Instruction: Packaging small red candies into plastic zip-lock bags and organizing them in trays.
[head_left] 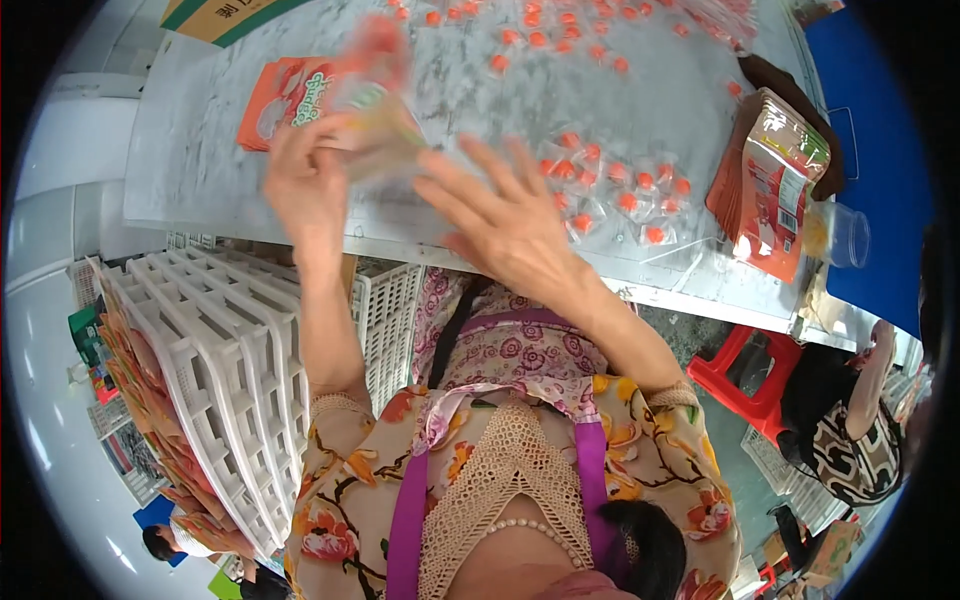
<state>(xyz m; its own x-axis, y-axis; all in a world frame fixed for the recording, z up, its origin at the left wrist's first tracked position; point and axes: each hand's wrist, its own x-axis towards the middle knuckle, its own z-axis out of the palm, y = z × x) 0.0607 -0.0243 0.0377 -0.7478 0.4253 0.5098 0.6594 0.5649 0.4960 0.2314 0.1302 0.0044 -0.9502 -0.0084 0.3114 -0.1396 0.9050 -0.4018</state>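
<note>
My left hand is closed on the near end of a red and pale plastic pouch, which is smeared by motion above the table. My right hand is stretched out beside the pouch with its fingers spread. Its fingertips come close to the pouch's right side, but I cannot tell if they touch. Left of the pouch lies a stack of flat red pouches. Several small clear packets with orange-red pieces lie on the table right of my right hand.
More orange pieces are scattered along the far side of the marbled table. A thick stack of pouches and a clear plastic jar are at the right. White crates stand at left, a red stool at right.
</note>
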